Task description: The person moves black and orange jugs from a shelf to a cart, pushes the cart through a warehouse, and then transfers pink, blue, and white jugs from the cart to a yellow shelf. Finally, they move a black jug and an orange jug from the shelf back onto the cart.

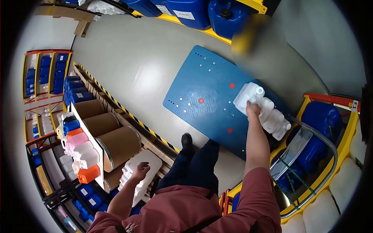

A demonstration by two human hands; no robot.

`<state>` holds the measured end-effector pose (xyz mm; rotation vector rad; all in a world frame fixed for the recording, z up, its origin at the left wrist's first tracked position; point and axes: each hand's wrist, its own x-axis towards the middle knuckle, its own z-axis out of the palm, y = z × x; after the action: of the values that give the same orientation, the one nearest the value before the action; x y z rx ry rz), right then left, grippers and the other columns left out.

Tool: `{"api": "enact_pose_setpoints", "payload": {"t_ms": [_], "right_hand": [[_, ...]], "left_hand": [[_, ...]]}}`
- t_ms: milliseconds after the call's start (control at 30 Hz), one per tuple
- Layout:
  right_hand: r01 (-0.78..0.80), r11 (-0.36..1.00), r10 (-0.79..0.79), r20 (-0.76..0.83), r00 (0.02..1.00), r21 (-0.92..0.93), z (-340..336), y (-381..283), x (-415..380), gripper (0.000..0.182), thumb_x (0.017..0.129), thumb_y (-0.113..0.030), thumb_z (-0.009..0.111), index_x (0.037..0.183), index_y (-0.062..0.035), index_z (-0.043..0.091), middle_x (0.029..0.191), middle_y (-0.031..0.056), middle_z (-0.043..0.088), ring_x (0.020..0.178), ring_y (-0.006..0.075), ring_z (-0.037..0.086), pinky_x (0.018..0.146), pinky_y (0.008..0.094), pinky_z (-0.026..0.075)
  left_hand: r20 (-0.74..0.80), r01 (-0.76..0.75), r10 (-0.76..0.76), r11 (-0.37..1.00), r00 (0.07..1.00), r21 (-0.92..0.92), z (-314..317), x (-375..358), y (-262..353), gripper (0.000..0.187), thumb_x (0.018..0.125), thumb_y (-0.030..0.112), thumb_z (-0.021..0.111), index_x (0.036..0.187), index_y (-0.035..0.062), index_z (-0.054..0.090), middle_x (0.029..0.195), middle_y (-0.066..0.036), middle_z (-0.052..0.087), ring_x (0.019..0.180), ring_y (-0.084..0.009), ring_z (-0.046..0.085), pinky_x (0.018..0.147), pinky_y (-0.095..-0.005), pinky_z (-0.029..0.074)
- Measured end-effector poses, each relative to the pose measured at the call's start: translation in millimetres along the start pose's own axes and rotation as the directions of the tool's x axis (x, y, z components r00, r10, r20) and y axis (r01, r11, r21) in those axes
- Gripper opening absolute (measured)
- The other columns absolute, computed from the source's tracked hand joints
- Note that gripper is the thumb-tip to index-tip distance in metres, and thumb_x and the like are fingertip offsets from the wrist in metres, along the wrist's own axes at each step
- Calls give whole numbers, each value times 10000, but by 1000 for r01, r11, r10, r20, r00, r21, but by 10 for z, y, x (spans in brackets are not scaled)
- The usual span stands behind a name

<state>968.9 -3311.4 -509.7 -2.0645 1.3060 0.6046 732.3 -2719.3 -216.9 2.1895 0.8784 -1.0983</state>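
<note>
While your right hand [253,110] grips one white plastic jug [248,97] and your left hand [140,170] rests loosely curled on the white jugs [144,165] below, the unsupported row [274,118] may topple off the blue cart deck [202,97].

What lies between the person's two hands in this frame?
In the head view, the person's own dark-trousered legs and shoe on bare grey floor lie between the left hand and the right hand, plus the blue cart deck's near edge.
</note>
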Motion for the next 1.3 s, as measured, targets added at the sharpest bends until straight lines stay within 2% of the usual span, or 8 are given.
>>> {"api": "enact_pose_setpoints", "payload": {"t_ms": [133,233,367,733,933,1000,1067,1300], "right_hand": [[194,946,-226,-97,969,-259,631,400,661,576,963,-515,572,895,31,744,986,252,727,1001,433,676,957,464,518],[159,695,-167,-57,984,701,508,246,399,322,989,-209,641,1119,77,715,1089,251,726,960,394,711,857,460,577],[62,812,-134,82,988,581,-402,-62,-216,387,997,-143,634,1325,53,571,1277,186,657,1121,305,655,951,428,528],[635,671,-699,42,714,384,-2323,-248,-2800,615,905,-10,667,1485,-12,460,1410,197,565,1258,347,571,1054,434,446],[848,487,-866,-7,499,208,-2943,-208,-4208,461,874,-155,678,1296,-7,564,1522,237,477,1367,430,493,1120,464,404],[868,466,-877,-36,478,174,-2950,-155,-4693,374,847,-152,701,1175,-10,590,1534,247,461,1390,436,469,1126,471,398],[879,463,-870,-130,475,112,-2857,-108,-5122,379,821,-143,719,1164,-21,614,1533,247,459,1395,448,458,1131,472,400],[799,589,-581,-622,524,122,-2207,34,-6405,614,685,68,743,1253,-98,580,1539,236,384,1433,444,391,1148,471,377]], "left_hand": [[-71,-43,49,996,996,84,-39,-64,614,482,946,318,672,1346,58,600,1271,-174,681,1125,-293,682,950,-388,537],[-39,-88,97,978,995,187,-117,27,754,538,915,395,679,1355,93,609,1280,-178,677,1135,-335,669,992,-397,520],[-2,-175,178,970,984,170,-137,138,999,538,926,398,656,1339,56,614,1281,-180,674,1168,-328,656,1006,-405,511],[113,-430,436,900,893,-74,34,278,2617,598,994,527,537,1393,85,591,1380,-154,625,1289,-315,577,1091,-392,442],[370,-181,351,888,860,-422,-172,-94,3363,741,1002,658,402,1541,150,429,1500,-135,505,1353,-283,492,1054,-433,469],[477,-181,352,912,805,-367,-318,-45,3414,698,1017,636,373,1510,150,468,1472,-118,537,1335,-277,515,1061,-430,470],[702,-58,502,831,505,-553,-224,276,3289,647,1030,600,367,1469,146,507,1441,-91,570,1312,-268,541,1054,-436,478],[915,-250,258,951,311,-183,-984,-384,3440,791,988,681,294,1483,93,481,1467,-116,561,1322,-313,557,1103,-497,420]]}}
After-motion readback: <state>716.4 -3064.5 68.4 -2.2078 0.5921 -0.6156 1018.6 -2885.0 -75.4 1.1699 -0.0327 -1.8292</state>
